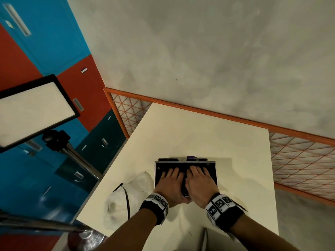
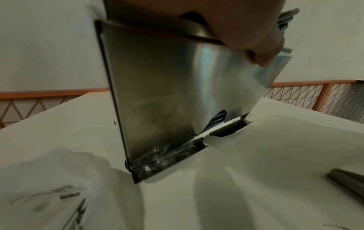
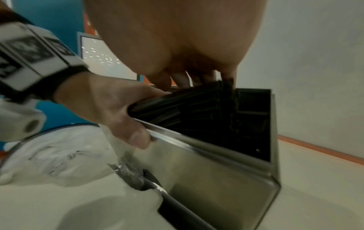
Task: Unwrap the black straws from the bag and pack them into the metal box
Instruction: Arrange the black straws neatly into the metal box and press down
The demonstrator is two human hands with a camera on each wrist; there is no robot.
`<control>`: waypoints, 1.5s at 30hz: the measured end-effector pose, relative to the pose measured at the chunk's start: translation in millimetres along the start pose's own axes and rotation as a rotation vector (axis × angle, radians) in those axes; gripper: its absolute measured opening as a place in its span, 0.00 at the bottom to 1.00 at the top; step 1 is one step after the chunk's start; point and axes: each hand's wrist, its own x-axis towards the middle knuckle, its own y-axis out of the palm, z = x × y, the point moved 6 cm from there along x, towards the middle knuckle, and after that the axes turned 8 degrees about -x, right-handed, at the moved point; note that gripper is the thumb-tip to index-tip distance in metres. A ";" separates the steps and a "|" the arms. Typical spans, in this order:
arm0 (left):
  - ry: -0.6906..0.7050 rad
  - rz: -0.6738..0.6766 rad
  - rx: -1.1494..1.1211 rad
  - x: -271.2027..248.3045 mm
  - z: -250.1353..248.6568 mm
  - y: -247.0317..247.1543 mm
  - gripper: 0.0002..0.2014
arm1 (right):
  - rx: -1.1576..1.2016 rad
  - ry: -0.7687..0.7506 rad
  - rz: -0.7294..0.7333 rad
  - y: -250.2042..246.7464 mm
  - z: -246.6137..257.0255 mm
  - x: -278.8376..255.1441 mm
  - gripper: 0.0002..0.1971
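Observation:
The open metal box [image 1: 215, 171] stands in the middle of the white table [image 1: 235, 142]. Black straws [image 1: 184, 192] fill it, and their near ends stick out over the front rim. My left hand [image 1: 169, 180] grips those gathered ends, fingers laid over the straws and thumb [image 2: 260, 57] against the box's outer wall [image 2: 157, 93]. My right hand [image 1: 199, 178] lies beside it with straight fingers pressing down on the straws [image 3: 187, 109]. In the right wrist view the left hand [image 3: 110, 105] clamps the bundle at the rim of the box [image 3: 216, 179].
The crumpled white bag [image 1: 126, 196] with a black cord lies left of the box. Crinkled clear wrap [image 2: 167, 155] with dark contents sits at the box's base. Dark items and a purple thing [image 1: 192, 157] lie behind it. A light panel [image 1: 32, 109] on a stand is far left.

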 end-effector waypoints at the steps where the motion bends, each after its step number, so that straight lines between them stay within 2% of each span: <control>1: -0.001 -0.019 -0.008 -0.2 0.2 -0.8 0.45 | 0.024 0.024 0.027 3.4 -2.7 4.6 0.21; 4: 0.005 -0.046 -0.014 -0.5 -0.4 -1.8 0.45 | 0.095 0.095 0.133 23.0 -12.8 16.1 0.36; 5: 0.008 -0.041 -0.015 -0.5 -0.6 -1.4 0.45 | 0.112 0.097 0.160 30.3 -13.9 18.5 0.37; 9: 0.028 -0.065 -0.063 -0.3 -0.4 -2.2 0.45 | 0.063 0.018 0.226 42.9 -11.5 23.3 0.25; 11: 0.053 -0.071 -0.081 1.2 -0.6 -2.1 0.49 | 0.072 0.033 0.234 44.0 -13.7 25.7 0.25; 14: 0.032 -0.011 -0.068 4.3 2.3 2.7 0.58 | 0.099 0.028 0.211 44.0 -14.5 26.4 0.40; 15: 0.016 0.005 -0.061 4.8 3.5 5.0 0.59 | 0.104 0.029 0.200 43.3 -15.0 25.6 0.43; 17: -0.008 0.009 -0.065 4.8 5.0 7.6 0.58 | 0.113 0.052 0.220 41.0 -15.0 24.2 0.40; 20: -0.020 0.000 -0.051 5.0 5.9 6.5 0.53 | 0.162 0.121 0.243 38.8 -18.5 27.2 0.27; 23: -0.027 -0.013 -0.029 5.0 5.2 2.4 0.48 | 0.245 0.168 0.339 42.3 -21.5 35.2 0.28; 28: -0.037 0.004 -0.019 3.1 3.5 0.3 0.50 | 0.293 0.188 0.482 41.4 -22.1 43.6 0.24; 31: -0.033 0.016 -0.013 3.3 3.9 -1.1 0.50 | 0.334 0.192 0.535 52.9 -25.4 49.9 0.32; 33: -0.029 0.015 -0.013 4.5 3.5 -1.3 0.50 | 0.353 0.179 0.586 52.1 -26.6 50.0 0.25; 36: -0.025 0.005 -0.027 2.8 3.8 -0.6 0.49 | 0.370 0.121 0.536 50.1 -22.9 52.8 0.22; 39: -0.028 -0.021 -0.055 0.9 4.8 -0.8 0.47 | 0.332 0.069 0.443 51.6 -18.7 53.8 0.29; 43: -0.062 0.044 -0.098 11.1 8.2 -3.0 0.50 | 0.192 -0.022 0.297 37.9 -9.6 53.2 0.23; 45: -0.071 0.059 -0.107 16.1 9.8 -4.1 0.52 | 0.194 -0.022 0.338 38.1 -8.4 55.4 0.24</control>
